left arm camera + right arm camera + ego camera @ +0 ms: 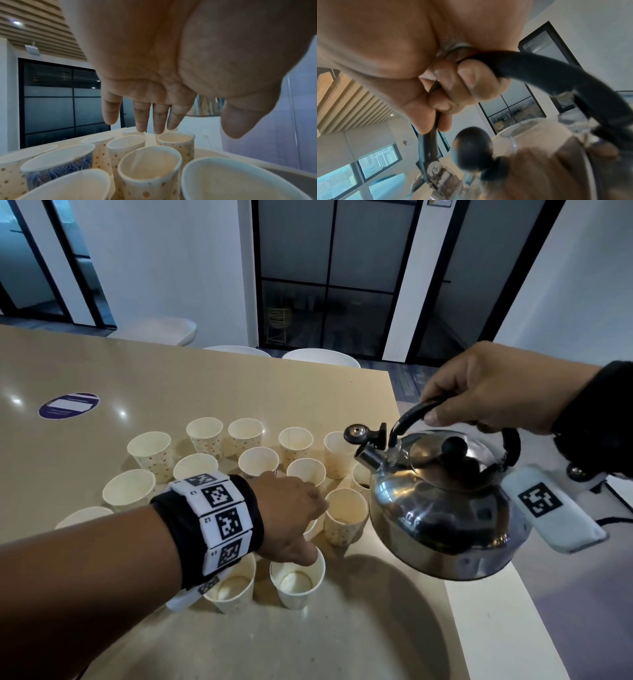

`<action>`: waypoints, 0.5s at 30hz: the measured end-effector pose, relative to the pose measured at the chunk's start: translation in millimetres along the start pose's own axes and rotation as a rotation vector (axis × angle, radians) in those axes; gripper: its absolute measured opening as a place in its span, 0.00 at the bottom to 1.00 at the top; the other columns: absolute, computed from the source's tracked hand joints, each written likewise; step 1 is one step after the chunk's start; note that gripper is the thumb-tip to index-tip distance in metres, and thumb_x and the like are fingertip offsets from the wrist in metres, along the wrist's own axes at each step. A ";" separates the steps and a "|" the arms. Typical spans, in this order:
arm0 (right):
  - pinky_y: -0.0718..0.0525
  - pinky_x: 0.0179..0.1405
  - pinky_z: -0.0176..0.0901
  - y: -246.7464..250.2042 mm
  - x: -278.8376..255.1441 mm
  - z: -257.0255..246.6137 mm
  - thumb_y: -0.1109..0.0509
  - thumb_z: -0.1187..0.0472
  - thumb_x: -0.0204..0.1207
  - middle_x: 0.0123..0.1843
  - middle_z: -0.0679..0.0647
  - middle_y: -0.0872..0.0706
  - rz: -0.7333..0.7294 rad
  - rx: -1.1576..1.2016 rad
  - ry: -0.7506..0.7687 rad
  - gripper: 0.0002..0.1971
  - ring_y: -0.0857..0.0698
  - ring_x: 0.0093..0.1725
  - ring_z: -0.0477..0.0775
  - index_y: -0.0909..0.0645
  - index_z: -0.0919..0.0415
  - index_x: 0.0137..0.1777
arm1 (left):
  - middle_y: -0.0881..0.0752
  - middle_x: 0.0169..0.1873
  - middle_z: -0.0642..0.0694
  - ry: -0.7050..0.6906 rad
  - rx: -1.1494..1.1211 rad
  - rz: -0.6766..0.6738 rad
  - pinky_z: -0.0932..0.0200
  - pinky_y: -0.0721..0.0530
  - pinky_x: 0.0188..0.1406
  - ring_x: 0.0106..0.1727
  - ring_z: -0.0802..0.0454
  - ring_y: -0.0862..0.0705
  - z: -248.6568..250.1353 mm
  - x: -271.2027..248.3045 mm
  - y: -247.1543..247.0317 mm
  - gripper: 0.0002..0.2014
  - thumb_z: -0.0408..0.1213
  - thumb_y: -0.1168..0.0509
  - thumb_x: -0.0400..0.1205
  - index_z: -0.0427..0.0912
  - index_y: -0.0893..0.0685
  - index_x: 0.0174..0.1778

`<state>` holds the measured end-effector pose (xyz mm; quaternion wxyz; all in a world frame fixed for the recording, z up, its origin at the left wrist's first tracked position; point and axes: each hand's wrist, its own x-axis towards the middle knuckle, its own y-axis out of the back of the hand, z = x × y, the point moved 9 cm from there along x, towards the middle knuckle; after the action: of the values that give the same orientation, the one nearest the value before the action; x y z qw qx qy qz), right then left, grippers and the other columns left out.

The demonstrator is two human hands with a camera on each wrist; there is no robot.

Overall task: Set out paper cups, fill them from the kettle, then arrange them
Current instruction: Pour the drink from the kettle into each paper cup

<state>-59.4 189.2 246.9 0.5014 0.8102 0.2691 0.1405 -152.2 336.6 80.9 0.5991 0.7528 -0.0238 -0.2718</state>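
Observation:
Several paper cups (205,433) stand grouped on the beige table (205,371), most dotted, one with a blue wave print (56,166). My right hand (486,392) grips the black handle (539,70) of a shiny steel kettle (442,508), held tilted in the air above the table's right edge, spout (368,455) with its cap open over the cups at the right. My left hand (291,515) hovers low over the cups, fingers (142,117) straight and pointing down, holding nothing. Near cups (297,580) hold pale liquid.
A round purple sticker (68,405) lies on the table at far left. White chair backs (320,357) stand along the far edge. The table's right edge (479,611) runs just under the kettle. Glass doors stand behind.

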 end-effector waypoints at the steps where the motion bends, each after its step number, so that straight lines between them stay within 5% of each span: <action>1: 0.28 0.18 0.32 -5.2 -2.3 1.7 0.22 0.60 0.72 0.23 0.50 0.17 -0.010 -0.020 0.005 0.02 0.26 0.17 0.41 0.09 0.55 0.39 | 0.25 0.75 0.50 -0.009 0.014 -0.003 0.46 0.19 0.60 0.70 0.44 0.23 3.0 1.4 -2.9 0.35 0.64 0.40 0.80 0.48 0.30 0.80; 6: 0.26 0.23 0.31 -28.5 -6.8 8.5 0.22 0.58 0.71 0.25 0.37 0.15 -0.029 -0.143 0.017 0.02 0.21 0.22 0.37 0.11 0.52 0.38 | 0.20 0.68 0.48 0.003 0.048 -0.020 0.44 0.16 0.57 0.64 0.43 0.19 8.3 3.0 -8.9 0.35 0.66 0.43 0.79 0.46 0.25 0.75; 10: 0.17 0.38 0.40 -40.0 -5.2 9.9 0.22 0.56 0.71 0.34 0.43 0.10 -0.067 -0.200 0.028 0.03 0.14 0.35 0.40 0.11 0.49 0.37 | 0.20 0.63 0.47 0.023 0.040 -0.058 0.44 0.16 0.56 0.61 0.44 0.20 5.3 0.5 -12.2 0.31 0.65 0.43 0.80 0.46 0.23 0.69; 15: 0.13 0.45 0.47 -44.6 -1.9 9.3 0.23 0.56 0.72 0.37 0.45 0.10 -0.086 -0.227 0.043 0.02 0.13 0.39 0.45 0.11 0.50 0.38 | 0.21 0.67 0.48 0.040 0.027 -0.080 0.42 0.16 0.60 0.65 0.44 0.21 0.8 -1.8 -14.6 0.35 0.67 0.44 0.79 0.47 0.24 0.75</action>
<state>-69.5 197.0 203.1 0.5895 0.7327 0.2969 0.1659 -158.3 340.7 68.1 0.5778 0.7665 0.0146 -0.2800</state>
